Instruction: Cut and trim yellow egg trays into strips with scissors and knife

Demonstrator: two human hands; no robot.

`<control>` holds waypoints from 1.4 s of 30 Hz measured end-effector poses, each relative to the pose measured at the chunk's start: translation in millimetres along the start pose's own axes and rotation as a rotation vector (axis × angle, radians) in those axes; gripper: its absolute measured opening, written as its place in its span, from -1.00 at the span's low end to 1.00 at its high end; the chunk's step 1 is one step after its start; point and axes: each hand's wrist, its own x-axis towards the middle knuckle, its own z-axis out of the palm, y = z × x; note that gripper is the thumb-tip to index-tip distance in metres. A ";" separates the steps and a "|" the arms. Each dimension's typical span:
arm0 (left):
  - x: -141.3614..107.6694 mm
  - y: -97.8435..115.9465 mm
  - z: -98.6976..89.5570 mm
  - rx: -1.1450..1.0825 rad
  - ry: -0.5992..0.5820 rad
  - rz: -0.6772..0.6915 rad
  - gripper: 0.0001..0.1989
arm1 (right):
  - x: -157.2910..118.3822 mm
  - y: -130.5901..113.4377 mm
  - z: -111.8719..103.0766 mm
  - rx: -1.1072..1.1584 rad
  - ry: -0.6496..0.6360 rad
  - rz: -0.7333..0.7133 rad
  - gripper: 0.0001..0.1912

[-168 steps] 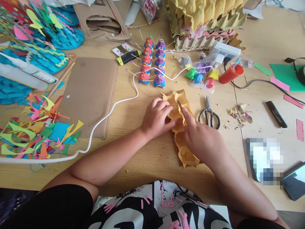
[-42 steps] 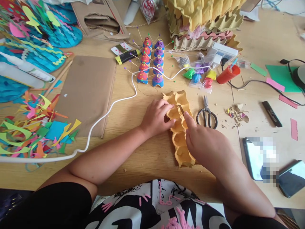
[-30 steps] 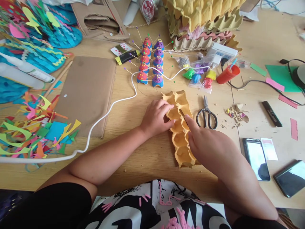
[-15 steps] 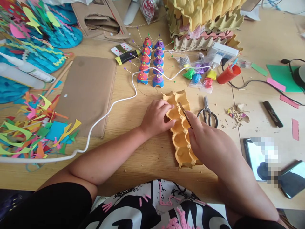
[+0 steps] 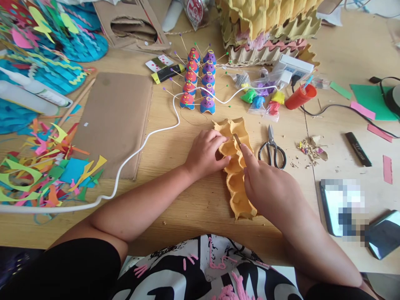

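Observation:
A yellow egg carton strip (image 5: 239,200) lies lengthwise in front of me, two rows of cups wide. My left hand (image 5: 208,152) grips its left edge near the far end, thumb and fingers pressed on the cups. Closed around a knife (image 5: 237,140), my right hand (image 5: 268,179) lies over the strip's right side. The thin blade points away from me and touches the carton between the cups, close to my left fingertips. The knife's handle is hidden inside my right hand. Black-handled scissors (image 5: 271,148) rest just right of the strip.
Beyond the strip stand two rows of painted egg-cup figures (image 5: 208,105) with pins. A white cable (image 5: 150,135) crosses the table. Cardboard (image 5: 114,121) and paper scraps (image 5: 46,171) lie left; a red cup (image 5: 300,96), phone (image 5: 336,208) and stacked egg trays (image 5: 265,21) are right and back.
My right hand has shifted slightly left and the knife blade has turned a little on the carton. The left hand keeps its hold in the same place.

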 end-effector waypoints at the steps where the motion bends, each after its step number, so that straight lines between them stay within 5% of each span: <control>1: 0.0 0.1 0.1 0.001 0.002 0.001 -0.55 | 0.9 -1.3 1.1 0.001 0.008 0.000 -0.29; 42: 0.4 1.0 0.4 0.022 -0.002 0.011 -0.55 | 18.0 -5.4 1.6 0.060 -0.020 0.017 -0.33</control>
